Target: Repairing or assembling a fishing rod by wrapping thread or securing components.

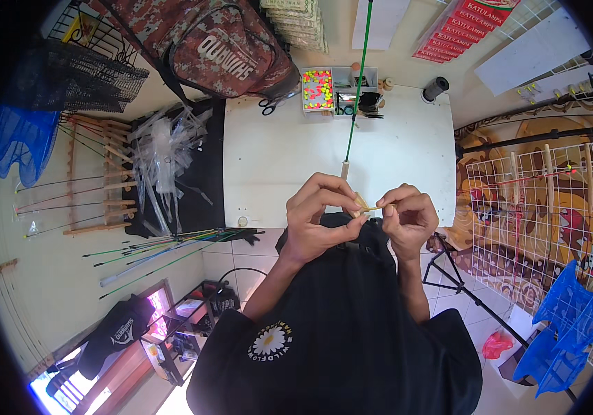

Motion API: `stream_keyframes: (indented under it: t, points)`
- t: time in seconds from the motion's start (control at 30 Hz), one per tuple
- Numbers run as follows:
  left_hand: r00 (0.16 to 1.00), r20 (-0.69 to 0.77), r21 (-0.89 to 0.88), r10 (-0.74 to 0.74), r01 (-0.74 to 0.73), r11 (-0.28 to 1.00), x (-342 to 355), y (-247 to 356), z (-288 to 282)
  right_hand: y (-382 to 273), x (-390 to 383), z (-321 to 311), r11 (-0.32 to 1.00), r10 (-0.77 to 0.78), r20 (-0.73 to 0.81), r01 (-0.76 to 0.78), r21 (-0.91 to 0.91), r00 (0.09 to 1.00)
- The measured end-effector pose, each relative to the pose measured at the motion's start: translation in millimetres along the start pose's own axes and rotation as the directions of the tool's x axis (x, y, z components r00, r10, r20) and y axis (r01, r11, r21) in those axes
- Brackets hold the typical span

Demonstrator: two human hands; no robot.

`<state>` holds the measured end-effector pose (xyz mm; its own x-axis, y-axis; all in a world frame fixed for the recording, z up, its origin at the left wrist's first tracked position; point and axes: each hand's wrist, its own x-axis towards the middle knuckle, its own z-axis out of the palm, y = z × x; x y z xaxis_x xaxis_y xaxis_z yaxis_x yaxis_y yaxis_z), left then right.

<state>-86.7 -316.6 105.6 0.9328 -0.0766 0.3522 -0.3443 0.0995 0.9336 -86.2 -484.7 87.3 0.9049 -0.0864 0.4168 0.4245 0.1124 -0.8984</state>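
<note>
A black shirt (345, 332) is sitting nearest; beyond it, the left hand (321, 212) and right hand (412, 216) are pinching a small yellowish strip (371, 208) between them, risking a drop if either pinch is loosening

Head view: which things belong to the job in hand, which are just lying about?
In the job:
left hand
right hand
thin yellowish piece between them
green rod beyond them, possibly

Just lying about, apparently:
scissors
camouflage bag
dark cylinder
</note>
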Motion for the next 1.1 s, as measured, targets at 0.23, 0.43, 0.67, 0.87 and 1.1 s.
stream_keyframes:
  t: [0.23, 0.43, 0.67, 0.87, 1.1]
  points:
    - [1.000, -0.013, -0.058, -0.019, 0.018, 0.998, 1.3, 1.5, 0.9, 1.2, 0.0, 0.5, 0.989, 0.110, -0.016, -0.108, 0.101, 0.994]
    - [0.998, -0.010, -0.108, -0.055, 0.054, 0.993, 0.4, -0.6, 0.6, 2.3, -0.9, -1.2, 0.983, 0.152, -0.009, -0.150, 0.110, 0.988]
    - [0.995, -0.002, -0.170, -0.099, 0.097, 0.981, -0.7, -0.7, -0.8, 0.9, 0.8, 0.8, 0.978, 0.166, -0.010, -0.163, 0.131, 0.986]
    - [0.995, 0.023, -0.207, -0.094, 0.097, 0.973, 0.4, -0.8, -1.2, 0.4, 2.6, -0.4, 0.983, 0.161, 0.002, -0.160, 0.093, 0.987]
    - [0.984, -0.162, -0.220, -0.077, 0.040, 0.975, 4.0, -6.6, -14.6, -0.9, 12.4, -14.3, 0.970, 0.180, -0.170, -0.146, 0.194, 0.969]
